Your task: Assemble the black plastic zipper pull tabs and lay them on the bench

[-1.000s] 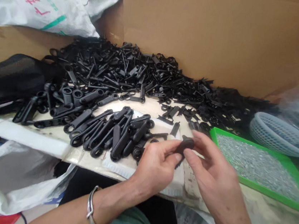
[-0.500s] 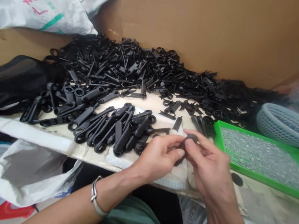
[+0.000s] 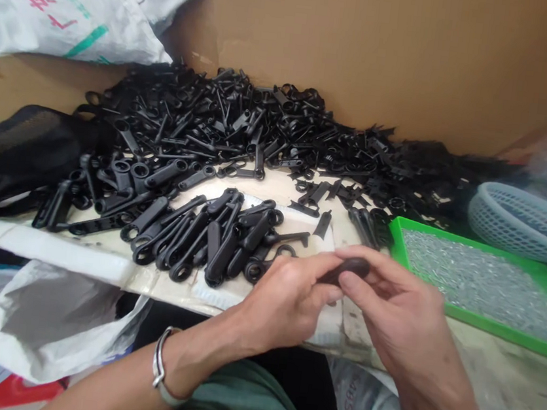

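Near the front edge of the table, my left hand and my right hand meet around a dark plastic handle-like part. Fingers and thumbs of both hands pinch it, so only its rounded end and part of its side show. Just beyond my hands lies a small flat black plastic piece. To the left of them spreads a cluster of black plastic handles with ring ends. My left wrist wears a silver bangle.
A big heap of black plastic parts lies against the cardboard wall. At right stand a green tray of small metal pieces and a pale blue basket. An open white sack hangs below the table at left.
My hands have shifted slightly toward me, and the right one rightward. The dark part is turned to show its rounded edge. The small flat black piece beyond is now uncovered.
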Motion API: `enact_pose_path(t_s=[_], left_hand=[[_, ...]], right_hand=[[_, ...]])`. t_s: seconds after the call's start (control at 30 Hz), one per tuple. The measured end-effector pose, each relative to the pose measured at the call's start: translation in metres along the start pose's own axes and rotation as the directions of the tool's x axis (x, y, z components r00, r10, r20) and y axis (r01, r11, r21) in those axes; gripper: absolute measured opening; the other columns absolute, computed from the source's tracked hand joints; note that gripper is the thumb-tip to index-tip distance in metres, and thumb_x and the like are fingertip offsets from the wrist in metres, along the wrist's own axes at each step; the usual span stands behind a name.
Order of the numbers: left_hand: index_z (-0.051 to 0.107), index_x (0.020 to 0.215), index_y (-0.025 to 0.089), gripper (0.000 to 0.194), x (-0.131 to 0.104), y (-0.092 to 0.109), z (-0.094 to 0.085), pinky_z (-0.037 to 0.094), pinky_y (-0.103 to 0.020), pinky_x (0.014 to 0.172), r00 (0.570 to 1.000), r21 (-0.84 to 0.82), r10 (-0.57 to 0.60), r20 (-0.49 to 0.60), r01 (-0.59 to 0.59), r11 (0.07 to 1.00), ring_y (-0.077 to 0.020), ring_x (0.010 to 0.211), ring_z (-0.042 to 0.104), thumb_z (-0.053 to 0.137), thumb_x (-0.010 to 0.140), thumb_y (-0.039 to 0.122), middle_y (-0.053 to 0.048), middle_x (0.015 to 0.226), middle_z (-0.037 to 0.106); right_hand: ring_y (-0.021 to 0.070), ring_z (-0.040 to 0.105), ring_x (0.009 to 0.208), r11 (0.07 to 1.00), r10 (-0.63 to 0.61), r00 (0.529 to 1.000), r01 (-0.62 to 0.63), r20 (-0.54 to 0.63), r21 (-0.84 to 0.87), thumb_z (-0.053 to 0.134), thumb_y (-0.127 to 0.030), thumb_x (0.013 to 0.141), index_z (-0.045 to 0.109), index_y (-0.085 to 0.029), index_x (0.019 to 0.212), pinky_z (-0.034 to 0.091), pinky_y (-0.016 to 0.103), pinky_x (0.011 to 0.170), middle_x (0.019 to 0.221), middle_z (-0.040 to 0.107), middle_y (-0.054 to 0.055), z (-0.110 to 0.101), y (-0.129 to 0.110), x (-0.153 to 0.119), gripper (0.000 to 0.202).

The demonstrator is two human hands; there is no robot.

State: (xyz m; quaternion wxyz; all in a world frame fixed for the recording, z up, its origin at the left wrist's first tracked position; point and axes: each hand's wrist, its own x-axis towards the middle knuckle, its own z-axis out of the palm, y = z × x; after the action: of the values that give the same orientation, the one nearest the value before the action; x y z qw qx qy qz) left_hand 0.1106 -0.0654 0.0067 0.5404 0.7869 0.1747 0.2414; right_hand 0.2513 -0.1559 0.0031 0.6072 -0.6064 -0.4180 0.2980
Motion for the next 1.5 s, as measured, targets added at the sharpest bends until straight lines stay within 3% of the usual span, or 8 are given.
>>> enact_pose_path(t_s=[0.27,0.53,0.73,0.97,1.1,1.2,1.33,1.5], left_hand=[[0.072,0.11,0.014,0.028,-0.001,-0.011,0.008,0.044,-0.025,0.064,0.979,-0.123,-0.204,-0.016,0.201,0.972,-0.0149,0.069,0.059,0.056,0.086,0.018,-0.004,0.079,0.068],[0.07,0.107,0.01,0.034,0.009,-0.007,-0.004,0.043,-0.021,0.069,0.905,-0.719,-0.322,0.277,0.418,0.556,-0.0135,0.077,0.064,0.075,0.076,0.022,-0.008,0.083,0.068],[0.069,0.099,0.01,0.026,0.008,-0.005,0.0,0.047,-0.028,0.078,0.894,-0.832,-0.423,0.149,0.345,0.435,-0.0176,0.083,0.068,0.072,0.072,0.009,-0.011,0.094,0.072],[0.06,0.108,0.015,0.023,0.004,0.002,0.008,0.047,-0.03,0.096,0.93,-0.892,-0.368,0.015,0.179,0.416,-0.0169,0.102,0.065,0.066,0.086,0.014,-0.008,0.111,0.071],[0.05,0.126,0.018,0.039,-0.005,0.004,0.005,0.043,-0.034,0.105,0.944,-0.7,-0.312,-0.106,0.152,0.698,-0.021,0.124,0.056,0.063,0.089,0.018,-0.011,0.132,0.061],[0.043,0.136,0.022,0.049,-0.012,0.006,-0.002,0.039,-0.034,0.108,0.958,-0.198,-0.076,-0.275,0.021,0.98,-0.0204,0.132,0.047,0.06,0.091,0.015,-0.009,0.141,0.052],[0.066,0.106,0.018,0.017,-0.011,0.012,-0.007,0.042,-0.04,0.093,0.991,0.354,0.131,0.003,-0.124,0.927,-0.0236,0.102,0.059,0.052,0.097,0.023,-0.009,0.105,0.067],[0.068,0.081,0.016,0.027,-0.007,0.018,-0.002,0.04,-0.033,0.07,0.998,0.374,-0.053,0.028,0.039,0.927,-0.0188,0.069,0.059,0.053,0.097,0.032,-0.004,0.073,0.066]], right_hand=[[0.011,0.068,0.062,0.995,0.083,0.991,-0.078,-0.101,0.058,0.078,-0.025,0.079,0.077,-0.025,0.094,0.057,0.018,0.057,0.08,0.076,0.0,0.016,0.01,-0.004,0.015],[0.0094,0.055,0.048,0.915,0.328,0.943,-0.303,-0.056,0.265,0.083,-0.043,0.074,0.073,-0.018,0.109,0.051,0.021,0.045,0.065,0.066,-0.002,0.015,0.018,0.01,0.044],[0.0235,0.07,0.104,0.966,0.255,0.951,-0.241,-0.178,0.096,0.071,-0.049,0.085,0.069,-0.023,0.119,0.059,0.038,0.089,0.119,0.072,0.01,0.011,0.019,-0.009,0.043],[0.0219,0.072,0.097,0.987,0.145,0.966,-0.155,-0.215,-0.034,0.079,-0.042,0.078,0.066,-0.023,0.105,0.061,0.03,0.08,0.106,0.074,0.007,0.032,0.01,-0.024,0.035],[0.0181,0.069,0.087,0.959,-0.032,0.99,-0.008,-0.134,-0.283,0.073,-0.035,0.085,0.07,-0.026,0.099,0.058,0.028,0.079,0.1,0.073,0.003,0.012,0.004,-0.017,0.018],[0.0187,0.066,0.087,0.87,-0.15,0.988,0.151,0.04,-0.469,0.071,-0.032,0.086,0.072,-0.027,0.093,0.055,0.028,0.076,0.097,0.071,0.002,-0.014,-0.005,-0.012,0.008],[0.0199,0.067,0.091,0.865,-0.134,0.978,0.195,0.163,-0.463,0.07,-0.034,0.087,0.075,-0.03,0.095,0.055,0.028,0.08,0.1,0.073,0.001,-0.036,-0.011,-0.011,0.01],[0.0203,0.071,0.095,0.95,0.034,0.998,-0.014,0.06,-0.311,0.074,-0.041,0.083,0.072,-0.033,0.116,0.06,0.027,0.077,0.114,0.074,0.001,-0.033,-0.008,-0.02,0.034]])
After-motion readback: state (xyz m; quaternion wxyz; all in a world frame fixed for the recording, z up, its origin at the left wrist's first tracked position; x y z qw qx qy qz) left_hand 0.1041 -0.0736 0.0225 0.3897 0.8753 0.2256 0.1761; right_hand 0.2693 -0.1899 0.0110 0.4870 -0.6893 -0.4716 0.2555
